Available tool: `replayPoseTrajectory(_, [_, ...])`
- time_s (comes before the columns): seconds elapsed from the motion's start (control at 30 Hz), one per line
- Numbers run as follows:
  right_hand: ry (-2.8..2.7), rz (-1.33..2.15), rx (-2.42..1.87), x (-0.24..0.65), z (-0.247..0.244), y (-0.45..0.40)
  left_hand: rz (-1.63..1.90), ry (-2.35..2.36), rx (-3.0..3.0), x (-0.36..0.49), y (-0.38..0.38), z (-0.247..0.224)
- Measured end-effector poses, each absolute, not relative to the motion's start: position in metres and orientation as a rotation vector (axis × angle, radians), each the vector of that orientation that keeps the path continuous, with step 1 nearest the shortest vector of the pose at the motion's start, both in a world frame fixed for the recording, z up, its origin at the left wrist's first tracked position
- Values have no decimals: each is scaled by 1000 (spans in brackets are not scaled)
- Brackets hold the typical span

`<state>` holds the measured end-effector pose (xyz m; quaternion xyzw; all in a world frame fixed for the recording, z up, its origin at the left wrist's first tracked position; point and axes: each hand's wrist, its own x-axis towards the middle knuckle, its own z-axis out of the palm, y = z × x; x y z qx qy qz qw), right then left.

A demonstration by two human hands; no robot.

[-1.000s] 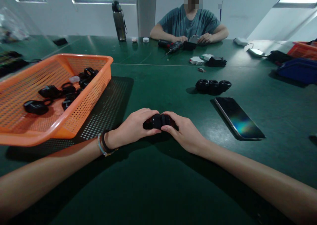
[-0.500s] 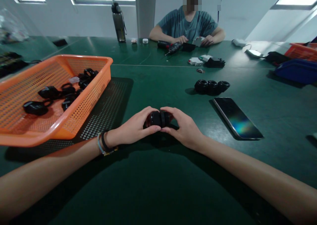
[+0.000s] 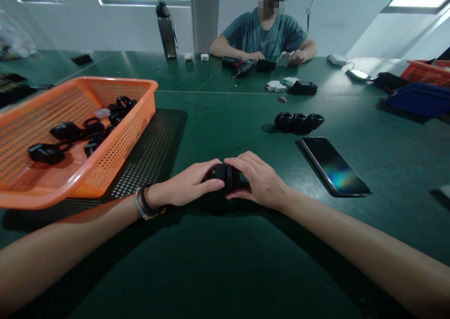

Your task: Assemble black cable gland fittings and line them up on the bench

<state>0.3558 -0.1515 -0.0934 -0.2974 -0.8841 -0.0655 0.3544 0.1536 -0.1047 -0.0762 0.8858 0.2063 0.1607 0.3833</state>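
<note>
A small black part [image 3: 225,174] is held low over the green table [image 3: 218,263] between both hands. My left hand [image 3: 197,183], with bands at its wrist, pinches its left side between thumb and fingers. My right hand [image 3: 255,178] curves round the right side, fingertips on top and thumb below, gripping it. An orange basket [image 3: 119,150] to the left holds several black parts [image 3: 47,153] with ring-like loops. Beyond my right hand, a joined row of black round pieces [image 3: 298,122] lies on the table.
A phone [image 3: 333,166] lies right of my right hand. Across the table, a person [image 3: 265,38] handles a pale part behind a power drill [image 3: 242,67]. A bottle [image 3: 167,33] stands at the back, and a blue bin [image 3: 418,100] sits far right.
My right hand's fingers have lifted and spread slightly around the black part, and its thumb has dropped a little. The whole view has shifted slightly.
</note>
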Motion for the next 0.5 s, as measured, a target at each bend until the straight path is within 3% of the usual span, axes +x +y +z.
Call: replayPoseTrajectory(0.5, [-2059, 161, -1118, 341, -95, -165, 461, 621, 2223, 156, -111, -76])
